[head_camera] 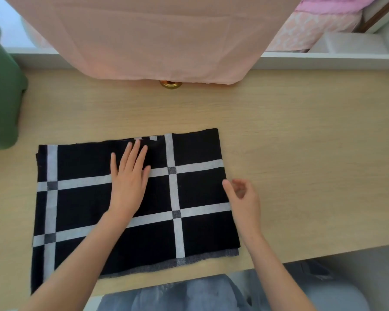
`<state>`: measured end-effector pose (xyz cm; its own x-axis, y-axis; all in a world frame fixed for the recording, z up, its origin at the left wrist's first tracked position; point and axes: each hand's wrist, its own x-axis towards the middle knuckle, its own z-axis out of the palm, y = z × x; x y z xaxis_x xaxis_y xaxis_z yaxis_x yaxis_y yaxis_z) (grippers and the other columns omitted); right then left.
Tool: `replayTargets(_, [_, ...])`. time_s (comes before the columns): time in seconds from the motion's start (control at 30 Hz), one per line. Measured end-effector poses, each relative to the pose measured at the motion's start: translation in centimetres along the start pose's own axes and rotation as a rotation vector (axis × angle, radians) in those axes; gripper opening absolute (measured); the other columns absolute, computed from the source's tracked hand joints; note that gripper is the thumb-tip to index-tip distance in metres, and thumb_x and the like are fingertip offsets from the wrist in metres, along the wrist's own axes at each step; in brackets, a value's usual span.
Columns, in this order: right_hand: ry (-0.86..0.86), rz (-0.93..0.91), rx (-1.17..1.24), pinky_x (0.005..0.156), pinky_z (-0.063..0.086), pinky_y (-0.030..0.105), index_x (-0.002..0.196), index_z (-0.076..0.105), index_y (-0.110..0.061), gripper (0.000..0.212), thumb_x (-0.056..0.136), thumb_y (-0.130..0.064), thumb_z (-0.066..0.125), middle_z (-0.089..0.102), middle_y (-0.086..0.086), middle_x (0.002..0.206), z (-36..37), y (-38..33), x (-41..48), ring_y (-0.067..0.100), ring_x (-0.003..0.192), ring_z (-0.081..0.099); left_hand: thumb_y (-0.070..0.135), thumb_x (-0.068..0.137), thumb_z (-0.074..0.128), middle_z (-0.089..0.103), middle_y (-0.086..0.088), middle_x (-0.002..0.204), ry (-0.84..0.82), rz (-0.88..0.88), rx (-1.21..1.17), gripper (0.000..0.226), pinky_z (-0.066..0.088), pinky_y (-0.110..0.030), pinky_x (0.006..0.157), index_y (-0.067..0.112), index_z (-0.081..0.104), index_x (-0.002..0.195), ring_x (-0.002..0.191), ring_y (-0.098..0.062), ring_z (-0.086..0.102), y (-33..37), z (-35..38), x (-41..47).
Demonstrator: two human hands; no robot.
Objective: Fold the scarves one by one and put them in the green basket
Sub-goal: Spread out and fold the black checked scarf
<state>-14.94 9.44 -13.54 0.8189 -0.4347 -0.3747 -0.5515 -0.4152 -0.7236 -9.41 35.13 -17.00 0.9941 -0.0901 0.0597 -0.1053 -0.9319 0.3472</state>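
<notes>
Green fabric basket at far left, well apart from the black, white-gridded woven scarf, folded flat on the pale wooden table, long axis left–right. Left hand presses it, fingers straight; right hand, loosely curled and empty, lies beside its right edge.

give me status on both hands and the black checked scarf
Left hand flat on black scarf with white grid stripes, folded on light wooden table. Right hand at its right edge, fingers half curled, holding nothing. Green fabric basket far left, nothing between.
</notes>
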Motion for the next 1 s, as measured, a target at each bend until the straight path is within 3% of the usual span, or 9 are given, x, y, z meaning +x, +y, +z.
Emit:
replayTargets(0.1, [-0.019, -0.030, -0.017, 0.083, 0.048, 0.027, 0.120, 0.054, -0.022, 0.047, 0.086, -0.053, 0.059, 0.060, -0.011, 0.105, 1.3, -2.7, 3.3, 0.005, 0.097, 0.057, 0.020, 0.100, 0.047, 0.054, -0.012, 0.136, 0.033, -0.087, -0.110, 0.043, 0.021, -0.043, 0.117, 0.008, 0.044, 0.141, 0.133, -0.027, 0.043, -0.3, -0.3, 3.9])
replayTargets(0.17, [-0.031, -0.045, -0.072, 0.079, 0.047, 0.025, 0.119, 0.054, -0.020, 0.042, 0.088, -0.047, 0.061, 0.060, -0.010, 0.105, 2.5, -4.2, 4.9, 0.006, 0.095, 0.057, 0.016, 0.097, 0.054, 0.062, -0.012, 0.118, 0.038, -0.128, -0.196, 0.034, 0.037, -0.042, 0.103, 0.008, 0.057, 0.129, 0.113, -0.030, 0.055, -0.8, -0.4, 5.9])
replayTargets(0.37, [0.044, -0.036, -0.070, 0.074, 0.047, 0.026, 0.107, 0.058, -0.018, 0.021, 0.091, -0.031, 0.062, 0.057, -0.010, 0.088, 3.5, -4.5, 6.2, 0.009, 0.084, 0.057, 0.014, 0.090, 0.064, 0.061, -0.007, 0.088, 0.177, -0.087, -0.151, 0.009, 0.043, -0.039, 0.071, 0.008, 0.070, 0.093, 0.084, -0.027, 0.053, -2.0, -0.6, 7.0])
replayTargets(0.47, [0.082, -0.075, -0.069, 0.067, 0.045, 0.024, 0.101, 0.055, -0.018, 0.018, 0.092, -0.032, 0.061, 0.054, -0.010, 0.081, 3.5, -4.0, 5.9, 0.009, 0.077, 0.056, 0.014, 0.093, 0.059, 0.061, -0.010, 0.093, 0.244, -0.218, -0.172, 0.011, 0.042, -0.038, 0.076, 0.007, 0.067, 0.095, 0.088, -0.028, 0.051, -2.1, -0.2, 7.0])
replayTargets(0.57, [0.063, -0.104, -0.119, 0.064, 0.043, 0.023, 0.101, 0.055, -0.017, 0.022, 0.092, -0.036, 0.059, 0.056, -0.008, 0.083, 3.3, -3.9, 5.8, 0.007, 0.075, 0.055, 0.015, 0.093, 0.057, 0.058, -0.012, 0.107, 0.285, -0.228, -0.108, 0.017, 0.040, -0.044, 0.094, 0.007, 0.064, 0.106, 0.102, -0.033, 0.051, -1.7, 0.2, 6.7])
replayTargets(0.67, [0.029, -0.106, -0.113, 0.070, 0.045, 0.022, 0.109, 0.057, -0.017, 0.029, 0.091, -0.040, 0.060, 0.060, -0.006, 0.093, 2.8, -3.8, 5.9, 0.008, 0.084, 0.057, 0.018, 0.098, 0.051, 0.049, -0.012, 0.135, 0.359, -0.168, -0.100, 0.029, 0.019, -0.044, 0.118, 0.010, 0.054, 0.126, 0.129, -0.029, 0.041, 0.1, -0.8, 5.2])
replayTargets(0.73, [0.008, -0.107, -0.127, 0.072, 0.048, 0.024, 0.110, 0.056, -0.018, 0.032, 0.089, -0.041, 0.061, 0.061, -0.006, 0.095, 2.5, -3.7, 5.8, 0.008, 0.086, 0.058, 0.019, 0.101, 0.045, 0.040, -0.011, 0.147, 0.271, -0.052, -0.100, 0.037, 0.007, -0.043, 0.121, 0.011, 0.047, 0.137, 0.143, -0.027, 0.027, 1.7, -0.9, 2.6])
replayTargets(0.83, [-0.011, -0.138, -0.199, 0.071, 0.048, 0.026, 0.108, 0.057, -0.017, 0.026, 0.091, -0.036, 0.061, 0.061, -0.005, 0.094, 2.5, -3.6, 5.6, 0.010, 0.084, 0.059, 0.039, 0.102, 0.029, 0.018, -0.010, 0.160, 0.023, -0.002, 0.069, 0.054, 0.006, -0.051, 0.120, 0.016, 0.027, 0.150, 0.149, -0.026, 0.006, 1.5, 1.0, -1.8])
replayTargets(1.0, [-0.055, -0.113, -0.209, 0.069, 0.045, 0.023, 0.109, 0.057, -0.017, 0.026, 0.091, -0.036, 0.060, 0.060, -0.007, 0.095, 2.1, -4.1, 6.3, 0.010, 0.087, 0.059, 0.049, 0.098, 0.022, 0.012, -0.010, 0.160, -0.106, -0.043, 0.159, 0.063, 0.007, -0.056, 0.118, 0.018, 0.017, 0.153, 0.148, -0.028, 0.006, 0.3, 2.6, -2.1])
